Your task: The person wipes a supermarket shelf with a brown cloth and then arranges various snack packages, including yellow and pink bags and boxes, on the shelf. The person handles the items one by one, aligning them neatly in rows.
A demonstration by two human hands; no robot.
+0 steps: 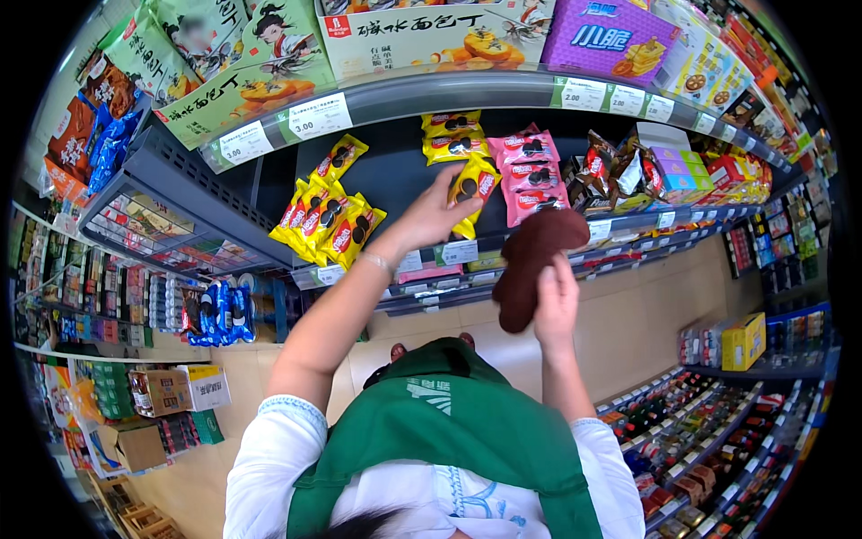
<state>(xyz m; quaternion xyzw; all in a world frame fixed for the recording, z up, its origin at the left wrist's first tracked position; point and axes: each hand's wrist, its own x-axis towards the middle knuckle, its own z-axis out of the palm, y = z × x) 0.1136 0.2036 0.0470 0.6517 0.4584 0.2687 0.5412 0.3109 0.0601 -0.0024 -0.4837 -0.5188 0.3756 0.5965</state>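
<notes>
My left hand [438,209] has its thumb and fingers around a yellow cookie packet [473,191] at the shelf's front. A dark brown cloth [532,263] hangs in my right hand [557,296], in front of the shelf edge. More yellow packets [454,138] stand behind the held one. Pink cookie packets [531,172] form a row just right of it. Left of my left hand, several yellow packets [330,219] lie in a loose, leaning group on the dark shelf [390,158].
An upper shelf edge with price tags [320,116] juts out above, bearing green snack boxes [438,40] and a purple box [609,37]. Brown snack bags [609,168] lie farther right. A wire-sided shelf [168,209] is at left. Cartons [158,391] stand behind on the left.
</notes>
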